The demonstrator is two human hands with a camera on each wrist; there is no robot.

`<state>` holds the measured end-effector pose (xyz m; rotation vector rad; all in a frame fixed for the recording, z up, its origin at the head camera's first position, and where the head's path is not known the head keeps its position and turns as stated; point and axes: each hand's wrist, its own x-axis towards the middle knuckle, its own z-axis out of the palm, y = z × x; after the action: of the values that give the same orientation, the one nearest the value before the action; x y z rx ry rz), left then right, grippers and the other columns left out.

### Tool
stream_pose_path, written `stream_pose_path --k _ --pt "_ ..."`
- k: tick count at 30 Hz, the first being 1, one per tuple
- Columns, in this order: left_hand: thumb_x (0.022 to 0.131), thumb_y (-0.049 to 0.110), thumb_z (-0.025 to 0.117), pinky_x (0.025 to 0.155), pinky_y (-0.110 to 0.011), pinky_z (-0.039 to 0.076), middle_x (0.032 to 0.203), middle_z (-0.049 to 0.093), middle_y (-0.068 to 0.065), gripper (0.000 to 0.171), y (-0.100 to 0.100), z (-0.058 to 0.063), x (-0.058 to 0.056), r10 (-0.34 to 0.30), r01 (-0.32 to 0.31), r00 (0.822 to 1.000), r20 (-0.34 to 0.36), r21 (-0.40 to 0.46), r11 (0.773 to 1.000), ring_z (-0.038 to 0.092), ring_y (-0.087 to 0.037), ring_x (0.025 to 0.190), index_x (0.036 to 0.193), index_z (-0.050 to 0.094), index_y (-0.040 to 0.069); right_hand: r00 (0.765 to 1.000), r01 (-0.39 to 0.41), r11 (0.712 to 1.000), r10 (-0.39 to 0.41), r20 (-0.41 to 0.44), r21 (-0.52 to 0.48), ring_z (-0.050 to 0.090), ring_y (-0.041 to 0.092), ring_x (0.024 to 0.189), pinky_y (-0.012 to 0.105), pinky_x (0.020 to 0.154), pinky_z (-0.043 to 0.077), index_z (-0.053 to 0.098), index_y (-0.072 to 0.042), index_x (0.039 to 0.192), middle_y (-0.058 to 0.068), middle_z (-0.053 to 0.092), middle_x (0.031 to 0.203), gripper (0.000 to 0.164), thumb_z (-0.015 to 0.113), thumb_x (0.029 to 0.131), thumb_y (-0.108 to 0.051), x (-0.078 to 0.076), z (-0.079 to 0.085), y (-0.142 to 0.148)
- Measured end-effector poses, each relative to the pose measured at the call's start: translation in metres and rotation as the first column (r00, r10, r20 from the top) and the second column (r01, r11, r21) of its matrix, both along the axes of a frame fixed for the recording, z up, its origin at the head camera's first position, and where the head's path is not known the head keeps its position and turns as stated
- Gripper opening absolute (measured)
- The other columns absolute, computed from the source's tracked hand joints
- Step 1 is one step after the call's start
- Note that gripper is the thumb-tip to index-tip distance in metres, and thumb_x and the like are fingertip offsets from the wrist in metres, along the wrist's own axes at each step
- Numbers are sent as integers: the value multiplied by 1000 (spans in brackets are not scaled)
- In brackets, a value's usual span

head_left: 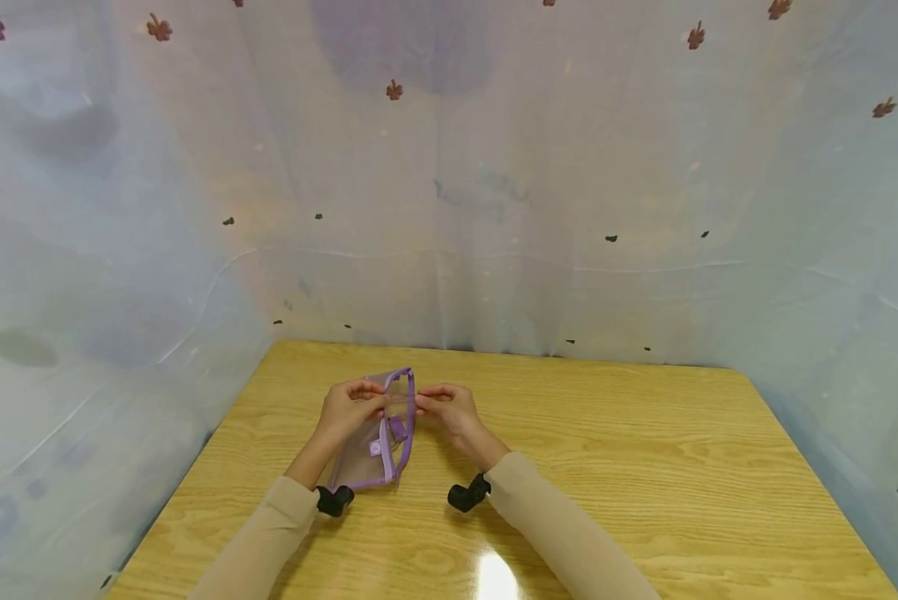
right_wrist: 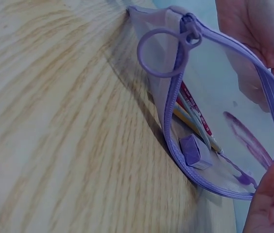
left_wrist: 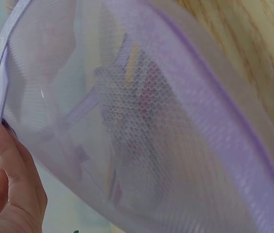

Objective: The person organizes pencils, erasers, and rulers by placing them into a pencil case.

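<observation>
A see-through mesh pencil case (head_left: 357,460) with purple edging lies tilted between both hands, its zip undone and its mouth spread. My left hand (head_left: 344,410) pinches one side of the mouth between thumb and fingers. On the opposite side, my right hand (head_left: 455,410) pinches the purple zip edge. In the right wrist view, a purple eraser (right_wrist: 195,151) rests inside near the mouth, beside a red pencil (right_wrist: 195,108) and other slim sticks. A large purple ring pull (right_wrist: 142,62) hangs at the zip's end. Through the mesh in the left wrist view, the contents look blurred.
The case is at the left part of a wood-grain table (head_left: 614,467). A pale patterned curtain (head_left: 494,183) surrounds the table at the back and sides. Black wrist mounts (head_left: 467,494) sit at both sleeve cuffs.
</observation>
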<state>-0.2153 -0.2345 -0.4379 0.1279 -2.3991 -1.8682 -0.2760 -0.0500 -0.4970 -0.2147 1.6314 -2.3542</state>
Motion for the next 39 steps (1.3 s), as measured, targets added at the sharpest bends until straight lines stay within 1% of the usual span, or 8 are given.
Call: stream_pose_path --k 5,13,21,24,28,34,36,39 --pt "88 0 72 69 -33 62 88 70 -16 22 0 1 1 -2 2 1000 4 15 1000 70 -18 72 104 66 -15 1000 12 1000 -12 15 0 68 14 69 51 90 57 58 25 110 8 71 81 23 64 90 15 0 0 -3" --pt "88 0 71 71 -34 62 90 70 -20 22 -2 2 2 11 -11 1000 18 2 1000 71 -26 77 105 67 -15 1000 21 1000 -21 -5 -5 68 13 70 43 85 60 57 26 110 8 70 82 25 64 90 13 0 1 -10" --pt "88 3 74 67 -28 62 88 71 -10 25 -13 -25 -14 25 -25 1000 6 17 1000 72 -26 76 106 68 -12 999 32 999 -32 1 -5 68 13 69 38 82 61 57 26 110 9 70 82 26 65 90 12 1 3 -16" --pt "88 5 75 66 -26 61 88 71 -9 25 -15 -29 -16 33 -33 999 7 19 999 72 -23 75 106 68 -11 999 35 999 -35 13 -10 68 13 68 36 79 61 58 26 109 9 70 80 23 64 90 12 1 4 -19" --pt "88 3 74 68 -28 61 88 70 -10 25 -14 -24 -14 27 -28 999 17 36 999 71 -22 75 106 68 -12 999 35 999 -35 33 0 69 13 68 34 78 61 60 23 106 10 71 80 19 65 90 12 1 3 -21" --pt "88 -1 71 72 -37 62 88 70 -11 23 -8 -4 -3 6 -6 1000 18 2 1000 72 -25 75 106 65 -16 999 32 999 -32 32 -3 72 17 72 36 79 61 60 24 105 20 72 85 20 65 90 12 2 1 -24" --pt "88 -1 71 72 -37 62 88 70 -12 23 -8 -4 -2 8 -8 1000 16 -3 1000 72 -24 75 105 66 -15 999 28 1000 -27 30 -10 73 20 74 37 80 61 60 24 105 22 72 87 20 65 90 13 2 1 -25" --pt "88 1 72 69 -32 62 88 70 -10 21 -11 -12 -7 18 -18 1000 13 3 1000 71 -21 73 104 68 -12 1000 15 1000 -15 18 -5 74 24 78 39 81 60 59 26 105 25 71 88 20 64 90 13 4 3 -26"
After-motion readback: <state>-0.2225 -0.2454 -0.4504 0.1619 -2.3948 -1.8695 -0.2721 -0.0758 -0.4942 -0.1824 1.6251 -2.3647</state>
